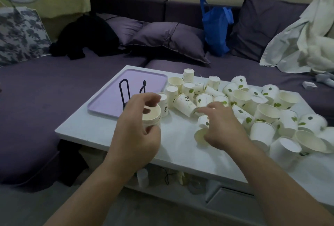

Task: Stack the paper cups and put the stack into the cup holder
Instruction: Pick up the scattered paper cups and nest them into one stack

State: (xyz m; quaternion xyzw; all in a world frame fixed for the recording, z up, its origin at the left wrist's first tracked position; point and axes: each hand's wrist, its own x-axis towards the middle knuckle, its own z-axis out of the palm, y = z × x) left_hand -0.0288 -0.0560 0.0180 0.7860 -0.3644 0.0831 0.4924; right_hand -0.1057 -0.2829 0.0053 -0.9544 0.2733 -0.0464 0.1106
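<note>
- At centre left of the frame we see the left hand point(139, 128) wrapped around a short stack of paper cups point(151, 117), mouths up, thumb low on the front and fingers curled above the rim.
- Right of centre, the right hand point(222, 126) lies palm down with its fingers spread over a tipped cup point(203, 122); we cannot tell whether it grips the cup.
- Loose cups point(267, 110), some upright, some overturned, crowd the right half of the white table point(177, 146).
- The black wire cup holder point(126, 92) stands on a lilac tray point(144, 78) just above the left hand, partly hidden by it.
- A purple sofa point(54, 84) with a blue bag point(216, 30) fills the upper frame.
</note>
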